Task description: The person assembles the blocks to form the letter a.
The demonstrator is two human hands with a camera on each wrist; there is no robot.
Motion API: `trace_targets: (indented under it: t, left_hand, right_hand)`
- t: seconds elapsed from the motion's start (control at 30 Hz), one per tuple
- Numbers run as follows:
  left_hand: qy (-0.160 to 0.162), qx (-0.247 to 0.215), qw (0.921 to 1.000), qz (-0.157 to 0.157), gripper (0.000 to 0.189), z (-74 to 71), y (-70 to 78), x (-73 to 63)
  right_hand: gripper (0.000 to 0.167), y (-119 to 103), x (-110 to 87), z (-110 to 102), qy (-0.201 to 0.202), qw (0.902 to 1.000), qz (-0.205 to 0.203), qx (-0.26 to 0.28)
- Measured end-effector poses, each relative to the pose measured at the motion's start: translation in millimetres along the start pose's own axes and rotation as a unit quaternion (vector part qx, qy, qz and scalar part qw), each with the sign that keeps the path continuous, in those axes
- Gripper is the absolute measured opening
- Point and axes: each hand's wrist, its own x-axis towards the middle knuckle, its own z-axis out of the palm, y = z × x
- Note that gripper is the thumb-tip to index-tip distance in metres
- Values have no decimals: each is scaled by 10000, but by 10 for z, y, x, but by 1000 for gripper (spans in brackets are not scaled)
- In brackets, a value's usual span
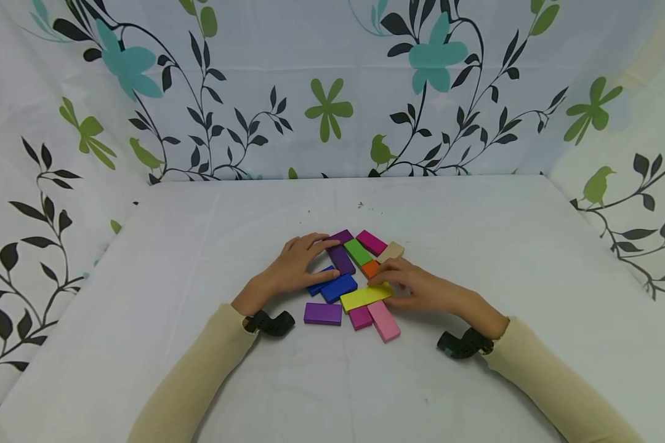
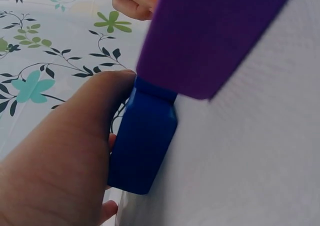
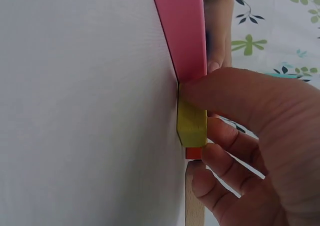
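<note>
At the middle of the table, a cluster of coloured wooden blocks lies between the two hands. My right hand (image 1: pixel 415 286) pinches the right end of a yellow block (image 1: pixel 366 298); the right wrist view shows the thumb on the yellow block (image 3: pixel 192 121) with bent fingers opposite. My left hand (image 1: pixel 296 264) spreads over the cluster's left side, its thumb by a blue block (image 1: pixel 339 288) and its fingertips by dark purple blocks (image 1: pixel 340 259). A second blue block (image 1: pixel 317 287) is partly under that hand. Green (image 1: pixel 358 251) and orange (image 1: pixel 369 268) blocks lie between the hands.
Nearest the body are a violet block (image 1: pixel 322 314), a magenta block (image 1: pixel 360 318) and a pink block (image 1: pixel 385 321). Another magenta block (image 1: pixel 372 242) and a beige block (image 1: pixel 390 251) lie at the far side. A white cloth (image 1: pixel 199 221) covers the table; a patterned curtain (image 1: pixel 255 61) hangs behind.
</note>
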Motion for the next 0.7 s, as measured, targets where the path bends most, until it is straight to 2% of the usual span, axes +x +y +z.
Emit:
trace_targets:
  t: [0.27,0.7]
  left_hand:
    - [-8,-6,10000,6,69,18,-8,-2]
    - [47,29,10000,23,68,28,-35,7]
  right_hand:
    - [35,23,3,19,20,10000,-46,-59]
    - [33,64,-7,6,170,9993,-2,326]
